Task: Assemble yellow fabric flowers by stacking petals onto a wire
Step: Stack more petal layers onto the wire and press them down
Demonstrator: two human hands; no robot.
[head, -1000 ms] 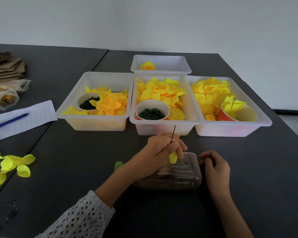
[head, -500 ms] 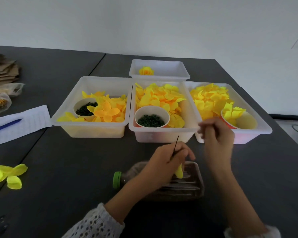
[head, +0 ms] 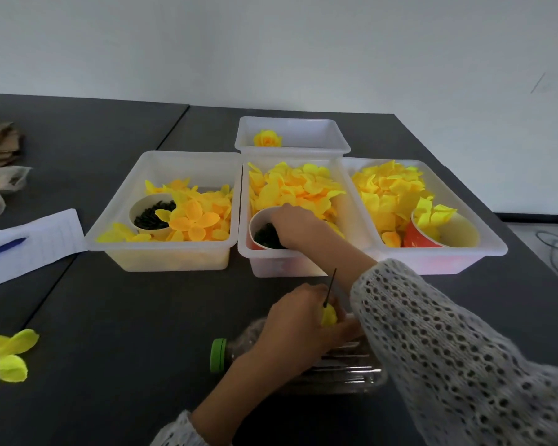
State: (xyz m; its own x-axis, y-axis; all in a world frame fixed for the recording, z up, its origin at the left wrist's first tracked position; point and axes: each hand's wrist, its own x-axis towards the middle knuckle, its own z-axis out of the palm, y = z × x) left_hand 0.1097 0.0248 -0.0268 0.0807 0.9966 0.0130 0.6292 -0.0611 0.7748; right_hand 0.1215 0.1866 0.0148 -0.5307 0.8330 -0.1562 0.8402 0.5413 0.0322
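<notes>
Fingertips of the right hand [head: 298, 225] dip into the paper cup [head: 261, 220] of small dark green pieces [head: 266, 236] in the middle bin [head: 303, 265]; they bunch downward among the pieces, but whether anything is pinched yet I cannot tell, since the hand's back hides them. Near the table edge, the left hand [head: 298, 326] has its fingers curled tight round the thin dark wire [head: 331, 286], which stands nearly upright, a small yellow petal [head: 329, 315] already threaded at the grip; this hand hovers just over a clear plastic bottle [head: 332, 371] lying on its side, green cap pointing left.

Judging by the task, the step is fetching one green piece for the wire; it wants a light pinch on a single piece, not a scoop; the wire should stay steady and upright so the petal does not slip.

Yellow petals fill the flanking bins [head: 161, 259]; one finished flower [head: 267, 139] sits in the far bin [head: 306, 149].
</notes>
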